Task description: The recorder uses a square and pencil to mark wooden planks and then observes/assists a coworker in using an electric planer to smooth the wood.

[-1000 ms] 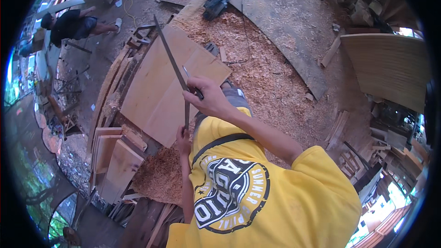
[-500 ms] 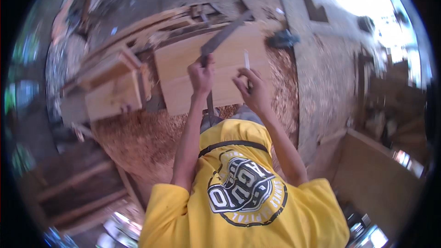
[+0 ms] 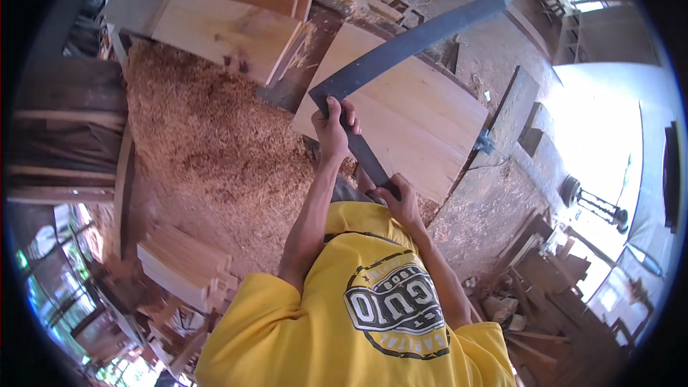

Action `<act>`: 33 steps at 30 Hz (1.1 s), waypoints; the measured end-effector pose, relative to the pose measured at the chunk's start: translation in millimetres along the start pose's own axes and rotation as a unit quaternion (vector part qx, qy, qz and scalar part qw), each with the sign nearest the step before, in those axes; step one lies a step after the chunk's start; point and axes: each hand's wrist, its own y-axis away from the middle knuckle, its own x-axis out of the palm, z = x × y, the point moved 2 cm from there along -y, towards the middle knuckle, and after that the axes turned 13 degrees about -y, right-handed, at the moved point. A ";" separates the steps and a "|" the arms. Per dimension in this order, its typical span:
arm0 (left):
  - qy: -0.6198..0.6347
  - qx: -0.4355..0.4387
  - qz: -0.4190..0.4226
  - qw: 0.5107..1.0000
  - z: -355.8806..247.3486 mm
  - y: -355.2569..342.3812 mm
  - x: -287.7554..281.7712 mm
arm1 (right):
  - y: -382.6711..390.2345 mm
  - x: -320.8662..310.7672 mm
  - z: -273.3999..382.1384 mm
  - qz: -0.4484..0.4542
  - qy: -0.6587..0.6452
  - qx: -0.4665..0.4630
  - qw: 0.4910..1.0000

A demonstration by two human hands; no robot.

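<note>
A large, dark L-shaped carpenter's square (image 3: 416, 46) is held up over a wide pale wooden panel (image 3: 430, 129). My left hand (image 3: 334, 129) is closed around its shorter arm just below the corner, thumb against the metal. At the lower end of that arm, close to my waist, my right hand (image 3: 403, 203) is closed on the tip; some of its fingers are hidden. The longer arm stretches away to the upper right, across the panel and past its far edge.
Boards (image 3: 222, 32) are stacked at the upper left beside a broad heap of wood shavings (image 3: 208, 115). Cut timber (image 3: 179, 265) is piled at lower left. A blue-green tool (image 3: 485, 142) lies by the panel's right edge, near a long plank (image 3: 505, 115). Scrap wood (image 3: 545, 279) lies at right.
The view has turned. My right hand, formerly apart from the square near a thin white strip, now grips its lower end. The square has swung closer, and its long arm shows larger.
</note>
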 end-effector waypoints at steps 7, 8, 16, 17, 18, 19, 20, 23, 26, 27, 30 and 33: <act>0.052 -0.047 -0.093 0.993 64.3 13.0 -86.3 | -0.4 9.6 -31.0 0.024 0.122 -0.047 0.991; 0.043 -0.064 -0.107 0.991 76.2 18.4 -96.0 | -0.7 9.7 -39.0 0.036 0.145 -0.042 0.988; 0.088 -0.080 -0.163 0.979 130.7 35.3 -130.1 | 0.3 13.9 -67.3 0.079 0.200 -0.040 0.976; 0.092 -0.083 -0.167 0.978 138.9 34.0 -131.7 | -0.6 14.5 -69.0 0.080 0.209 -0.022 0.974; 0.097 -0.092 -0.176 0.975 147.0 33.2 -133.9 | -1.2 14.6 -70.5 0.079 0.217 -0.004 0.973; 0.101 -0.102 -0.185 0.972 154.7 31.8 -136.4 | -1.8 13.8 -71.2 0.082 0.222 -0.001 0.972; 0.103 -0.107 -0.187 0.971 155.5 32.1 -136.0 | -1.6 13.6 -65.7 0.084 0.231 -0.002 0.969; 0.123 -0.077 -0.203 0.968 157.6 27.9 -138.3 | -8.1 14.8 -56.6 0.094 0.243 0.004 0.965; 0.186 -0.122 -0.196 0.955 166.3 28.7 -144.5 | -14.4 13.4 -60.7 0.116 0.253 -0.012 0.960; 0.190 -0.119 -0.205 0.953 170.0 25.3 -145.7 | -15.2 14.1 -62.6 0.130 0.262 -0.036 0.956; 0.146 -0.136 -0.251 0.947 186.0 22.0 -155.7 | -18.2 20.1 -67.4 0.131 0.320 -0.087 0.934; 0.090 -0.116 -0.340 0.929 195.1 14.1 -161.7 | -21.2 25.6 -75.7 0.130 0.365 -0.113 0.915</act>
